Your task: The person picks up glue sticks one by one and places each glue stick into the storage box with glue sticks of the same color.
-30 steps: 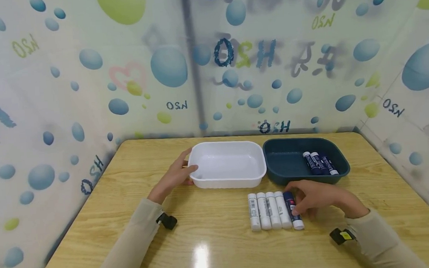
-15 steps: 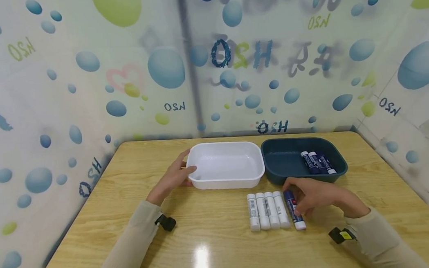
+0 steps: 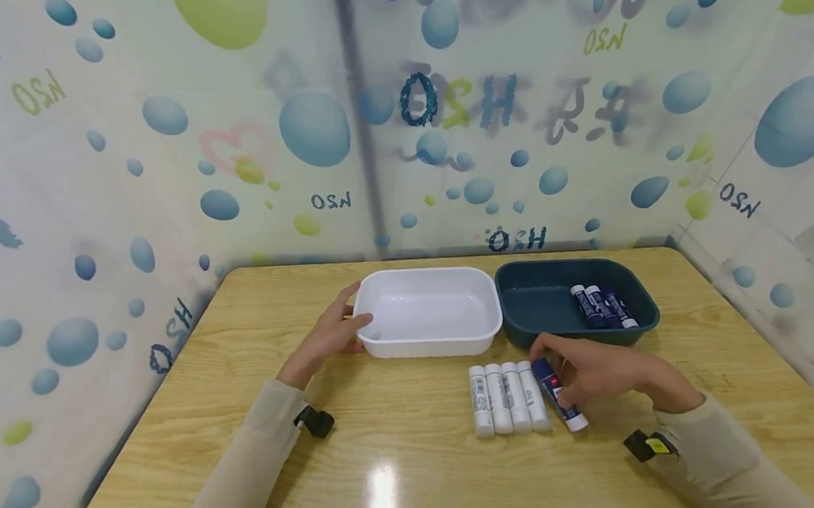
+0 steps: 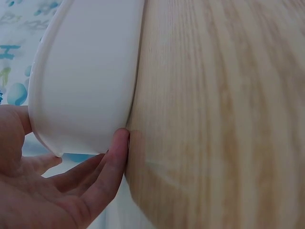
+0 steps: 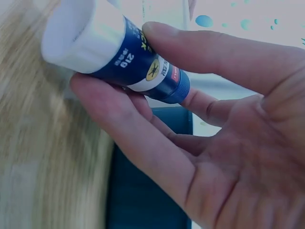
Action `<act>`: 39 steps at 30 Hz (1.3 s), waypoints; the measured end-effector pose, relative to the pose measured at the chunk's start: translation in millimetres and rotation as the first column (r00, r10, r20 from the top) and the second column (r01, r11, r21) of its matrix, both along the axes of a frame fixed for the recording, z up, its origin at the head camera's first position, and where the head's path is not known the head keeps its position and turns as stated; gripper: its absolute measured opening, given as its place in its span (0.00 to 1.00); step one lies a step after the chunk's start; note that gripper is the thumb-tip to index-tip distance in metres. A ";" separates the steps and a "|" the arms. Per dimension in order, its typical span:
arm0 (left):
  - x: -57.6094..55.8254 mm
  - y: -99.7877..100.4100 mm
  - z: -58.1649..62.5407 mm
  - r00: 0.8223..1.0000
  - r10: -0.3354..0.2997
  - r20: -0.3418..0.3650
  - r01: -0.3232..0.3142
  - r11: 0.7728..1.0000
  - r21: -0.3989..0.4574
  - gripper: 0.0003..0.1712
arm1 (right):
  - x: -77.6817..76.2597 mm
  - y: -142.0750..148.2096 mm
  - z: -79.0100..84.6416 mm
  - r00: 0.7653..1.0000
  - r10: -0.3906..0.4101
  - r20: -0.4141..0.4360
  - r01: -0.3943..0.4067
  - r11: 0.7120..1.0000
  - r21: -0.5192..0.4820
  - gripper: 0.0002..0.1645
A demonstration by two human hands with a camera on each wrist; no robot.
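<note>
A navy glue stick [image 3: 549, 379] with a white end is pinched between thumb and fingers of my right hand [image 3: 601, 366], tilted just right of the white row. Print reading 21g shows on the glue stick [image 5: 138, 57] in the right wrist view. Several white glue sticks [image 3: 499, 401] lie side by side on the table. My left hand [image 3: 328, 333] holds the left end of a white tray [image 3: 428, 311], thumb over the rim and fingers against the outer wall [image 4: 90, 81].
Right of the white tray stands a dark teal tray [image 3: 539, 304]; navy glue sticks [image 3: 605, 312] lie at its right side. Both trays sit toward the back of the wooden table [image 3: 420, 471]. A patterned curtain [image 3: 257, 209] hangs behind.
The navy glue stick has separated from the white row, its lower end swinging right and tilting. My right hand has shifted slightly with it. My left hand stays on the white tray.
</note>
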State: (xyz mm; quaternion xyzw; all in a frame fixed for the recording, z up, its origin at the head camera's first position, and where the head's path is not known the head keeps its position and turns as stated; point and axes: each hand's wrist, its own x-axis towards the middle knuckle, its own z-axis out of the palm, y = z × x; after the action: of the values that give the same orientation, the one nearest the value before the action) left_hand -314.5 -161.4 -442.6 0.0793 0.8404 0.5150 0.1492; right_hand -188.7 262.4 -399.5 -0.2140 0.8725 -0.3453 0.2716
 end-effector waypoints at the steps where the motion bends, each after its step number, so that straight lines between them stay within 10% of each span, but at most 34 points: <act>1: -0.3 0.0 0.1 1.000 -0.001 -0.001 0.001 1.000 0.001 0.43 | 0.1 0.4 0.9 1.000 -0.008 0.001 0.008 1.000 0.000 0.38; 21: -0.6 1.5 0.6 1.000 -0.009 -0.009 0.008 1.000 -0.007 0.43 | -0.1 21.2 29.3 0.995 -0.099 -0.021 0.098 0.995 -0.031 0.39; 39: 1.3 0.5 1.5 1.000 0.001 0.000 -0.001 1.000 0.012 0.43 | -36.7 40.7 84.8 0.987 -0.146 0.062 0.146 0.989 0.004 0.43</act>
State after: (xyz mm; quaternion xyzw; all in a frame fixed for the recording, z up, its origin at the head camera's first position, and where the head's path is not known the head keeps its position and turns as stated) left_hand -313.2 -160.9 -441.1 0.0795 0.8374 0.5200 0.1485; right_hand -225.5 303.2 -314.6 -0.1388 0.8769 -0.3708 0.2725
